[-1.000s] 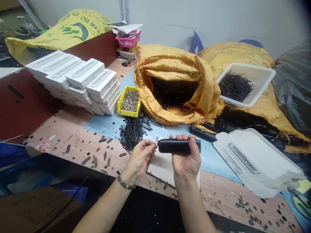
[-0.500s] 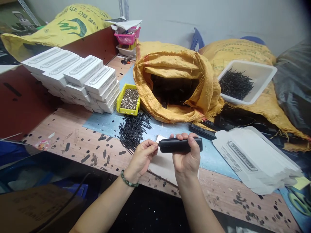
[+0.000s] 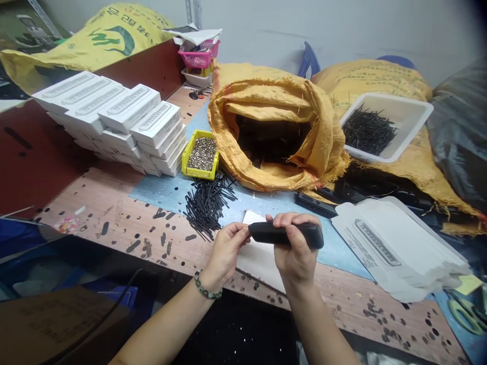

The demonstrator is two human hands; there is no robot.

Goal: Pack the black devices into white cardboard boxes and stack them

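Wrapped in my right hand is a long black plastic case, held nearly level with its far end tipped slightly down to the right. My left hand, with a bead bracelet on the wrist, pinches right at the case's left tip; whatever lies between finger and thumb is hidden. Beneath the hands is a white board on the bench. Close to my left hand lies a loose pile of thin black rods. Behind that pile stands a yellow bin full of small shiny metal parts.
Stacked white boxes stand at the left. An open orange sack sits behind the hands. A white tub with black rods rests on another sack. Flat printed cartons and scissors lie at the right.
The black case has shifted slightly right and turned, its right end now a little lower. Both hands have moved slightly with it, my left hand still pinching at the tip.
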